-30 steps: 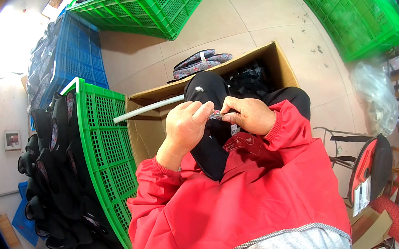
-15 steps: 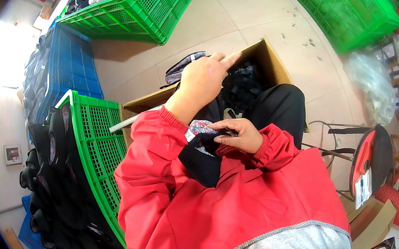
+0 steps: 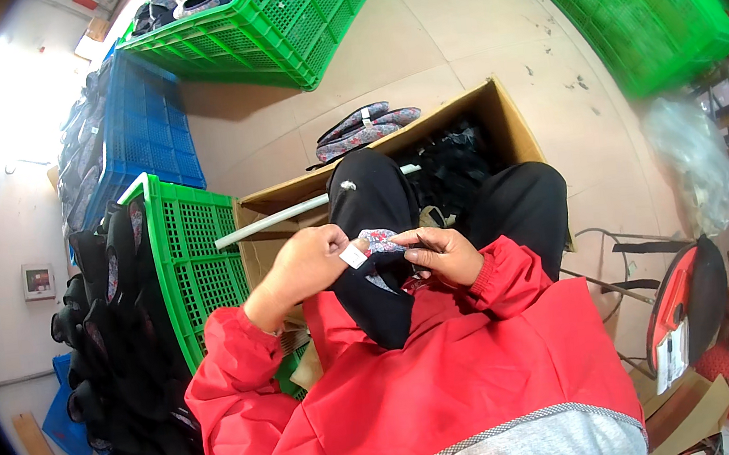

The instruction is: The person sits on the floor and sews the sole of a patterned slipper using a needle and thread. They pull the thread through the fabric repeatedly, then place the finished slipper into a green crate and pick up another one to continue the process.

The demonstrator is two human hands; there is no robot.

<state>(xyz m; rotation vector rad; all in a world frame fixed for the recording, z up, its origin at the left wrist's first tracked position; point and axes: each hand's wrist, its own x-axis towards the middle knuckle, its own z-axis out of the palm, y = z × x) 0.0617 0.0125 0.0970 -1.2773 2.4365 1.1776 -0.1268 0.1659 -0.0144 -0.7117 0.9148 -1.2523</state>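
Your left hand (image 3: 310, 259) has drawn back from over the carton (image 3: 520, 133) to the black shoe (image 3: 376, 314), its fingers narrow beside the white label (image 3: 353, 257); whether they grip, you cannot tell. Your right hand (image 3: 445, 255) pinches the shoe's floral-lined opening. The shoe sits at your lap, right of the upright green crate (image 3: 205, 262).

On the wall (image 3: 9, 340) at left hangs a small frame (image 3: 38, 282), with a wood strip (image 3: 36, 442) and blue sheet (image 3: 67, 428) below. At right, a clear bag (image 3: 689, 159) shows between a green crate (image 3: 618, 10) and a round red-and-black seat (image 3: 704, 306); dark specks (image 3: 582, 83) dot the floor (image 3: 414, 33)
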